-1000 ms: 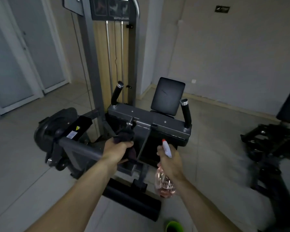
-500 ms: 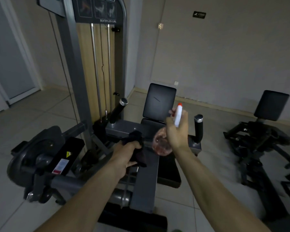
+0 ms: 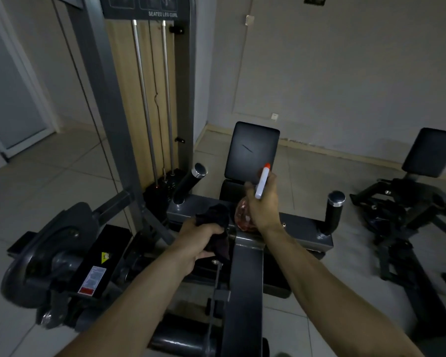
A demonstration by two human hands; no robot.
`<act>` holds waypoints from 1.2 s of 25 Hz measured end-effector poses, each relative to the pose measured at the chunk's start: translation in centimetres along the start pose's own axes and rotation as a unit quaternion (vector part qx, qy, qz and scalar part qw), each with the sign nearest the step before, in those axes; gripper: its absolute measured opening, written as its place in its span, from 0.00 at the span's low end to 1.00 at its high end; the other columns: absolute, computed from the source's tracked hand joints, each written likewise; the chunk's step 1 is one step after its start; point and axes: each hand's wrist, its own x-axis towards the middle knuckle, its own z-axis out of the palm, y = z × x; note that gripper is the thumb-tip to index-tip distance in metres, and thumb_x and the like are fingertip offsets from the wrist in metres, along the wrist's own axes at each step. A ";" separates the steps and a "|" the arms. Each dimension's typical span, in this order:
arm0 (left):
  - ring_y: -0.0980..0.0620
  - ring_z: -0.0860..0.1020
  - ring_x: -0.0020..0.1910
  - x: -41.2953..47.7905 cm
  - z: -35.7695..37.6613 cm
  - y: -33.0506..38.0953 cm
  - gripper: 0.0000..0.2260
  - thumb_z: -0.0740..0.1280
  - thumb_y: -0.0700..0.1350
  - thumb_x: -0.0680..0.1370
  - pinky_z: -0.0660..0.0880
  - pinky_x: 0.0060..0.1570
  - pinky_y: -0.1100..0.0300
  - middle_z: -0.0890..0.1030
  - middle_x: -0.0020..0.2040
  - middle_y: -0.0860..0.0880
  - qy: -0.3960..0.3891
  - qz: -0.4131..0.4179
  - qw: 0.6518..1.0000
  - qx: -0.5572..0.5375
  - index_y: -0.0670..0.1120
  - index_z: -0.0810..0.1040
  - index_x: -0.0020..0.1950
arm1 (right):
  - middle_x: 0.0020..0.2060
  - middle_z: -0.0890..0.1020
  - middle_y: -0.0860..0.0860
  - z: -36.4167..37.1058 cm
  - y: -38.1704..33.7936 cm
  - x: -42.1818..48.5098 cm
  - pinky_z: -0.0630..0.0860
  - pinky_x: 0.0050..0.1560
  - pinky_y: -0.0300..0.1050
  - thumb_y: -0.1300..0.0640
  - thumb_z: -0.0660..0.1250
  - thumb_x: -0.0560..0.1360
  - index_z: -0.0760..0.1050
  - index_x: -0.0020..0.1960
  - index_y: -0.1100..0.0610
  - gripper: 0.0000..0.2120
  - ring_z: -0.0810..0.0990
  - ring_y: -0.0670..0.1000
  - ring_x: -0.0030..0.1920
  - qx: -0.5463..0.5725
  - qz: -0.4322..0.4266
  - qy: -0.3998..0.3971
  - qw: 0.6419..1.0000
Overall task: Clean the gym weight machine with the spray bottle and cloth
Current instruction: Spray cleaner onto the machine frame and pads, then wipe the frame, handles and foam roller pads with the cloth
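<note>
At the bottom of my view, both bare forearms reach forward over the weight machine, and its dark central beam runs away from me between them. To the left of the beam I see a round dark housing with a yellow warning sticker and a red and white label on the black cover beside it.

Farther along, my left hand has its fingers curled tight round a bunched dark cloth. The cloth sits at the near edge of the grey crossbar, just left of where the beam meets it. I cannot tell how firmly it presses on the metal.

Just to the right, my right hand grips the spray bottle with its fingers wrapped round the neck. The white head with its orange tip points up and away toward the back pad, and the pinkish clear body hangs below the hand, close beside the cloth.

A black handle rises tilted from the crossbar's left end, and another stands at its right end. Beyond stands the grey tower with chrome guide rods, lettered "SEATED LEG CURL". A second machine sits on the tiled floor at far right, against the pale wall.
</note>
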 end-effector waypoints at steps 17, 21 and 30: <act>0.56 0.75 0.66 0.7 7.0 -4.1 0.20 0.63 0.62 0.81 0.73 0.65 0.55 0.77 0.67 0.57 -0.154 0.314 0.730 0.588 0.55 0.77 0.69 | 0.55 0.85 0.50 -9.4 7.7 -14.4 0.78 0.66 0.56 0.63 0.66 0.82 0.77 0.60 0.47 0.13 0.82 0.54 0.61 0.134 0.235 0.218 0.938; 0.50 0.62 0.76 4.0 4.1 -6.3 0.27 0.72 0.60 0.75 0.67 0.72 0.47 0.64 0.77 0.55 -0.164 0.408 0.598 0.670 0.54 0.75 0.72 | 0.65 0.77 0.47 -7.7 7.6 -12.8 0.74 0.68 0.41 0.64 0.67 0.81 0.76 0.68 0.48 0.19 0.75 0.43 0.66 -0.024 0.079 0.176 0.981; 0.53 0.67 0.69 4.5 4.8 -6.4 0.27 0.72 0.66 0.72 0.73 0.65 0.55 0.67 0.74 0.57 -0.114 0.422 0.592 0.677 0.53 0.81 0.65 | 0.42 0.83 0.54 -4.8 9.6 -7.6 0.80 0.46 0.56 0.46 0.60 0.84 0.80 0.46 0.58 0.18 0.81 0.51 0.42 -0.111 0.128 0.079 0.982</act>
